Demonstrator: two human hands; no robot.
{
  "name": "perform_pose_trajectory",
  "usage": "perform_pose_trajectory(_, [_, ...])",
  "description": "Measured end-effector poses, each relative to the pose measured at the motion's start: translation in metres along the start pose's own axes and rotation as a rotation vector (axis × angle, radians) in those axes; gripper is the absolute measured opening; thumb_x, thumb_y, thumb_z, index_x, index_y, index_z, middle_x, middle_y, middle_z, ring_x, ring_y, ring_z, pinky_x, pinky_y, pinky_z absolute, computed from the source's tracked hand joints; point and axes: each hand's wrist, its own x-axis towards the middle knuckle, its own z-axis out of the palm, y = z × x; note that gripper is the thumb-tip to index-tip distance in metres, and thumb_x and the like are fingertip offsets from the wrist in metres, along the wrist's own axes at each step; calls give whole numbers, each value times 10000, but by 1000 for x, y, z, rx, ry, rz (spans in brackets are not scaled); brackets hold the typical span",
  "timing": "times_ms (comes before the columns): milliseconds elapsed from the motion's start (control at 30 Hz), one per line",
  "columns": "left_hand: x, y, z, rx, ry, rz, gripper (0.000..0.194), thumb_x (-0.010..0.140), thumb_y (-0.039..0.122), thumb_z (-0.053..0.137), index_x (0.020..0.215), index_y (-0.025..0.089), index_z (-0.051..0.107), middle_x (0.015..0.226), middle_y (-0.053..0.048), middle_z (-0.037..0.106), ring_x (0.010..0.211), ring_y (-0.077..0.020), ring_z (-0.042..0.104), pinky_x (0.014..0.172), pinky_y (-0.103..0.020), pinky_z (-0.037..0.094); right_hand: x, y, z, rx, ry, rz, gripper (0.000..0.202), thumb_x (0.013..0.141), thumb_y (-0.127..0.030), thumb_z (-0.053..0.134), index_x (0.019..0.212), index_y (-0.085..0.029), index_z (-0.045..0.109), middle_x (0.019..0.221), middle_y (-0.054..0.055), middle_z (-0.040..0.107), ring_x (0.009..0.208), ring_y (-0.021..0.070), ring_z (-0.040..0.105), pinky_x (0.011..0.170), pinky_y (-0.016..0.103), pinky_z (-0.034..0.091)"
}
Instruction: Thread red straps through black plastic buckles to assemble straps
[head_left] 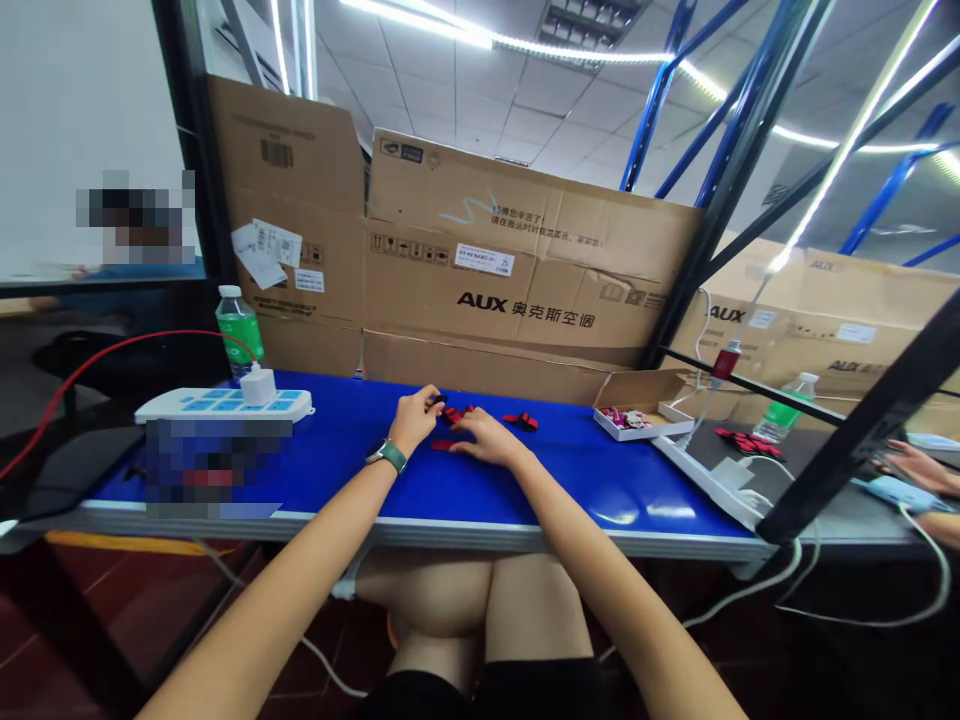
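My left hand (416, 420), with a watch on its wrist, is closed in a pinch on a small black piece (441, 399) above the blue tabletop. Beside it my right hand (484, 438) lies palm down, fingers apart and reaching over small red-and-black pieces (452, 413). A flat red strip (442, 445) touches or lies just under its thumb side. Farther right, apart from both hands, sits another red-and-black strap-like piece (521, 421). The pieces' exact kind is too small to make out, and the fingers partly hide them.
A white power strip (225, 404) and a green-labelled bottle (240, 335) stand at left. An open small box (637, 420) with wrapped items is at right. Cardboard (517, 270) walls the back. Black posts frame the table; other people sit left and right.
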Motion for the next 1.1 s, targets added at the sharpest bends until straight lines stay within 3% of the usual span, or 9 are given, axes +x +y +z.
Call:
perform_pose_trajectory(67, [0,-4,0,27,-10,-12,152,856,164,573,978,209,651,773,-21,749,754,-184,728,699,-258,504,0,-5,1,-197,-135,-58,203,949,-315,601,988,-137,689,1047,146,691,1022,236,634,954,369,475])
perform_pose_trajectory(133, [-1,-7,1,61,-11,-21,155,831,139,580,943,206,664,788,-26,753,765,-186,723,708,-263,499,1,-12,6,-335,-166,-8,191,968,-246,534,998,-112,666,1069,174,671,1021,247,630,941,366,479])
perform_pose_trajectory(300, [-1,-7,1,128,-6,-76,72,794,232,673,802,193,733,842,-52,775,791,-212,709,747,-293,510,4,-26,19,-326,-21,367,309,953,-109,393,1229,-84,529,1149,196,637,929,233,658,828,327,511])
perform_pose_trajectory(367, [-1,-7,1,108,-5,-115,100,799,245,674,790,191,757,824,-58,779,782,-221,716,748,-300,522,2,-26,20,-248,92,477,365,950,-140,407,1305,-73,460,1214,214,605,921,233,661,811,329,511])
perform_pose_trajectory(433, [-1,-6,1,65,-22,-153,112,794,214,666,794,185,774,800,-62,781,780,-230,727,748,-302,539,0,-24,18,-172,162,494,377,961,-165,406,1329,-83,431,1241,216,593,957,232,655,833,330,499])
perform_pose_trajectory(567, [-1,-2,4,-63,-86,-215,167,784,143,644,859,175,790,777,-58,782,791,-240,748,753,-307,577,-1,-22,14,-99,97,510,258,1022,-200,337,1148,-150,556,1030,142,688,902,215,663,790,286,456])
perform_pose_trajectory(733, [-1,-1,13,-306,-136,-261,96,785,173,676,836,165,756,821,-66,785,753,-224,755,719,-312,613,1,-26,15,-148,52,615,366,1059,-334,323,1063,-158,644,943,149,725,822,217,692,728,263,421])
perform_pose_trajectory(900, [-4,-1,14,-307,-196,-182,35,787,206,673,782,175,689,770,-57,766,731,-216,753,700,-307,616,1,-25,18,-188,-3,620,378,1047,-333,354,1040,-162,691,978,154,738,844,223,703,746,271,435])
perform_pose_trajectory(1100, [-7,11,5,-66,-269,39,81,846,254,607,814,199,657,799,-37,762,689,-186,732,654,-254,564,0,-24,15,-139,-46,640,405,1053,-361,334,1073,-162,686,988,143,734,861,213,699,759,267,447])
